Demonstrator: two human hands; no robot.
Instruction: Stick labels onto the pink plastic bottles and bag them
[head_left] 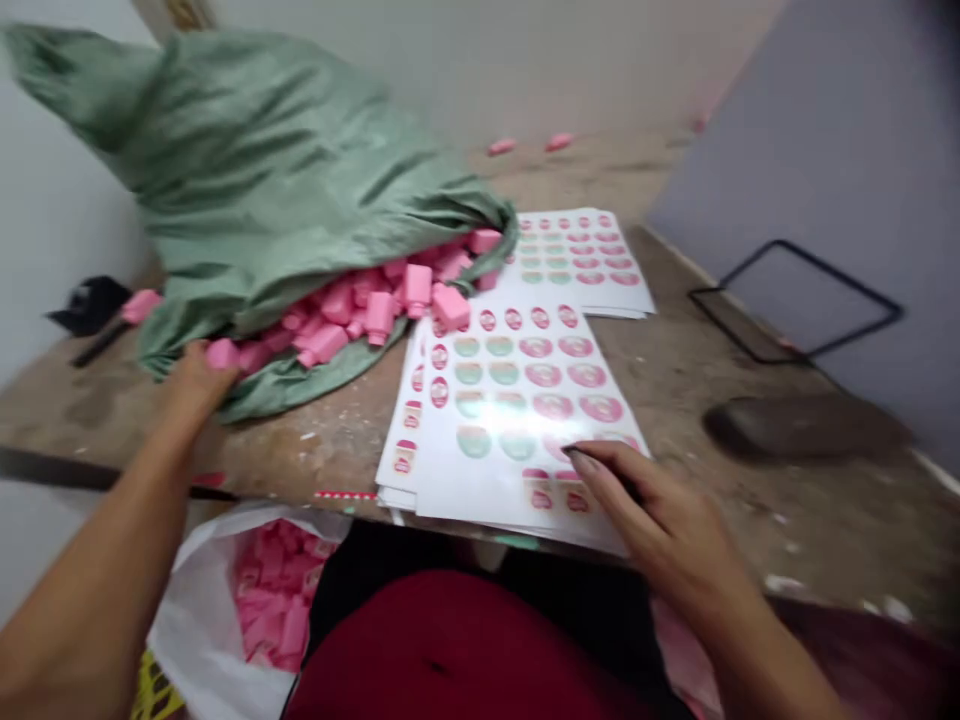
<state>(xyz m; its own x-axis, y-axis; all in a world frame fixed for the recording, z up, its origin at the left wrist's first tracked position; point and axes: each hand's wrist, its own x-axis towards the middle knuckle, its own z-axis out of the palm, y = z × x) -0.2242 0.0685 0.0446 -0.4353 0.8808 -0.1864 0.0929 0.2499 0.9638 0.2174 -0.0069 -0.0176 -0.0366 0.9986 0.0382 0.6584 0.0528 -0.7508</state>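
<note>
pink btls partly hidden, sack blurred

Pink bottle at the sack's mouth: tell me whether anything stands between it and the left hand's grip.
Nothing visible stands in the way. The left hand's grip is right at the pink plastic bottle, which lies on the lip of the green woven sack.

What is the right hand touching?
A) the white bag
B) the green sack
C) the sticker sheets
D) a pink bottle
C. The right hand has its fingertips on the top of the stack of sticker sheets.
</note>
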